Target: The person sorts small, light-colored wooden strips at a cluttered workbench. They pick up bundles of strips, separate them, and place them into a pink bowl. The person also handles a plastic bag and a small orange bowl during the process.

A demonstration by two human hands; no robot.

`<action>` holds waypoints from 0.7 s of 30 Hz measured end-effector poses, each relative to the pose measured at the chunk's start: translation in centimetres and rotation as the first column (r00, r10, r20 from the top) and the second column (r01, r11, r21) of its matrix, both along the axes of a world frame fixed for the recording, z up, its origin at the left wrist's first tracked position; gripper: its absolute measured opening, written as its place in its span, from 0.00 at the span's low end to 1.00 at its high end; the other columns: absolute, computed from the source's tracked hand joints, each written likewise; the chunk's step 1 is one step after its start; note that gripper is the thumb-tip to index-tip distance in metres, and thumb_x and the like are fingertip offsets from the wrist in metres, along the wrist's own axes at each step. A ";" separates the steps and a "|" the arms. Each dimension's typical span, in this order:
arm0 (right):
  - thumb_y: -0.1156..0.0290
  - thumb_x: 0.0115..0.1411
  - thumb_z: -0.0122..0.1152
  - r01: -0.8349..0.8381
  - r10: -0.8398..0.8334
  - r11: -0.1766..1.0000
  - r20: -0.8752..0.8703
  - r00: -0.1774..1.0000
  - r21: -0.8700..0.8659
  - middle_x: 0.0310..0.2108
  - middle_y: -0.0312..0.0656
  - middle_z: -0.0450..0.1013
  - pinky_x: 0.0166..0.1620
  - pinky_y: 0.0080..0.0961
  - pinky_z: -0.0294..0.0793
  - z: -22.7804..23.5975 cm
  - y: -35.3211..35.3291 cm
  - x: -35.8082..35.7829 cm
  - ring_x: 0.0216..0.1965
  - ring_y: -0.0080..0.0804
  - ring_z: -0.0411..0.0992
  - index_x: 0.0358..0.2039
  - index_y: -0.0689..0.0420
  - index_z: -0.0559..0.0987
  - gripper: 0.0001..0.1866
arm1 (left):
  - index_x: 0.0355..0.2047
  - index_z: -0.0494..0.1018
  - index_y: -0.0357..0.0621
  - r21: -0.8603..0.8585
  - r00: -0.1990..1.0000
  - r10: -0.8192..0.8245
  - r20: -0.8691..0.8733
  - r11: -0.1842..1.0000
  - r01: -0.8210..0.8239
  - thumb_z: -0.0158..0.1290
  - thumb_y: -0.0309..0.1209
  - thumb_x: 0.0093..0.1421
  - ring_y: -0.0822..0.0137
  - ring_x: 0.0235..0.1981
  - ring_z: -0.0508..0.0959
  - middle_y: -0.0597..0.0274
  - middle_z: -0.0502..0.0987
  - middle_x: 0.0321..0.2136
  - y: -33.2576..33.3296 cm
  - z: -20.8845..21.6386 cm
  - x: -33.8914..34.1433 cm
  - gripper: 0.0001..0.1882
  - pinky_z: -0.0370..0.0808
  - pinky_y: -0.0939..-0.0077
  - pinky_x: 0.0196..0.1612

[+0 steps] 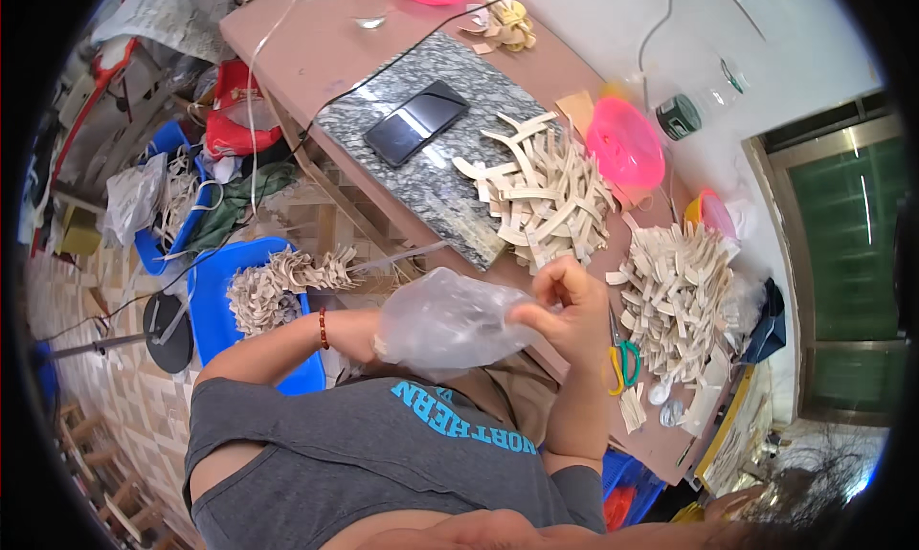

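A clear plastic bag (450,322) is stretched between my two hands in front of my body. My left hand (364,336) reaches into or behind the bag, and the cloudy film hides its fingers. On the other side, my right hand (565,306) pinches the bag's edge between thumb and fingers. Just beyond the right hand, a heap of beige strips (550,191) lies partly on a grey marbled slab (469,210). A second, larger pile of short beige strips (675,291) is to the right, beside scissors (622,366) with green and yellow handles.
A black phone (417,123) rests on the slab. Pink bowls (625,146) stand near the wall on the brownish table (287,57). At left on the floor is a blue tub (215,291) holding bundled beige strips (278,290). A thin dark cable crosses the table.
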State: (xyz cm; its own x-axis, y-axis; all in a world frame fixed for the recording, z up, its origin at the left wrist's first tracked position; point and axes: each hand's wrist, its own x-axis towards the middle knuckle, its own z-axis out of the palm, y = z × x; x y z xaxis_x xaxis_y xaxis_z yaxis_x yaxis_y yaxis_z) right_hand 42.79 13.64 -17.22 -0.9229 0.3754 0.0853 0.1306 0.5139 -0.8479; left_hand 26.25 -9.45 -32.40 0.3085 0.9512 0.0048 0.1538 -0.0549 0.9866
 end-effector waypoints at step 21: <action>0.69 0.66 0.47 0.041 -0.033 0.831 0.025 0.999 -0.555 0.33 0.37 0.75 0.43 0.27 0.75 -8.7 -8.0 -10.0 0.37 0.30 0.74 0.42 0.59 0.77 0.12 | 0.46 0.73 0.41 0.006 0.427 0.774 0.468 0.480 -0.877 0.54 0.30 0.59 0.65 0.46 0.74 0.59 0.74 0.48 -5.0 1.5 6.9 0.15 0.72 0.64 0.45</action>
